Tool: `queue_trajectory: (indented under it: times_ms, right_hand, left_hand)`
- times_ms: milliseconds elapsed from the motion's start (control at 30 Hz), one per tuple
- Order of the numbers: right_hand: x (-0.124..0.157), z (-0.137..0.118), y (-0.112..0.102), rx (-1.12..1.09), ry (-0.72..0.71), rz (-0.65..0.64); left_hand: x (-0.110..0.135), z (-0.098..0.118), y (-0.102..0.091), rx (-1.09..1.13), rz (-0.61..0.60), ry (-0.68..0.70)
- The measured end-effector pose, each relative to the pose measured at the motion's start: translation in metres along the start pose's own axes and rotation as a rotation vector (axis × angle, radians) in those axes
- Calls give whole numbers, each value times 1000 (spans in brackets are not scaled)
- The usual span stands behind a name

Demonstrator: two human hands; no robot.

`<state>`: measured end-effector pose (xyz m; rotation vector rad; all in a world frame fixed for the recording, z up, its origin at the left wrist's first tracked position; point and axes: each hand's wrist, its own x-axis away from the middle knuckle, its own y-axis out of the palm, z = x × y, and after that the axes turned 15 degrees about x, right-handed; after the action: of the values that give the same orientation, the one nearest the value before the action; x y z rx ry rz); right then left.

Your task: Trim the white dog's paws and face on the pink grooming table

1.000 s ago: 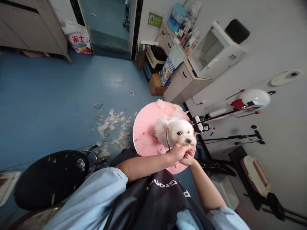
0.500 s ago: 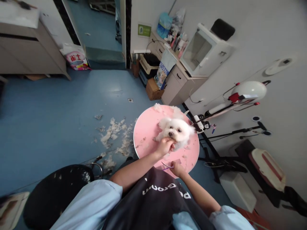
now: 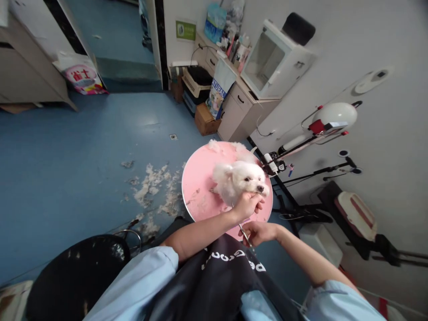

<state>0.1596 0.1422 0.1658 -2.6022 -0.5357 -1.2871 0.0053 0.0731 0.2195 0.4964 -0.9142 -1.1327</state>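
A fluffy white dog (image 3: 224, 180) sits on a round pink grooming table (image 3: 195, 171), its head turned to the right. Under its muzzle, my left hand (image 3: 246, 206) grips the chin with curled fingers. My right hand (image 3: 260, 233) is closed around a pair of scissors (image 3: 246, 236), low over the table's near edge and just below my left wrist. Part of the scissors is hidden by the fingers. Loose clumps of white fur (image 3: 214, 145) lie at the table's far edge.
A metal grooming arm (image 3: 297, 145) rises at the table's right. Cut fur (image 3: 149, 185) covers the floor to the left, near a black stool (image 3: 80, 272). Behind stand a cabinet (image 3: 239, 109), a cardboard box (image 3: 205, 119) and a pet carrier (image 3: 194, 87).
The dog's head has turned to the right, with my left hand still at its chin. My right hand has rotated, so the scissors now point differently. The whole view has shifted slightly.
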Motion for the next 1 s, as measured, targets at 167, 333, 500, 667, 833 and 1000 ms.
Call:
queue_trajectory:
  times_ms: [167,333,500,667,833,1000]
  right_hand:
    - [43,-46,-44,-79,112,-60]
    - [41,-71,-67,-69,140,142]
    - [29,-82,-64,42,168,265]
    - [25,-82,-49,53,200,226]
    - [25,-71,-35,18,174,194]
    - [29,-69,-25,6,187,145]
  left_hand:
    - [-4,1,-9,71,-42,-9]
    - [-7,2,-22,125,-72,-52]
    - [-6,14,-26,103,-68,-62]
    - [1,27,-25,78,-87,-82]
    - [-6,24,-25,64,-114,-36]
    - [-11,18,-23,42,-148,-11]
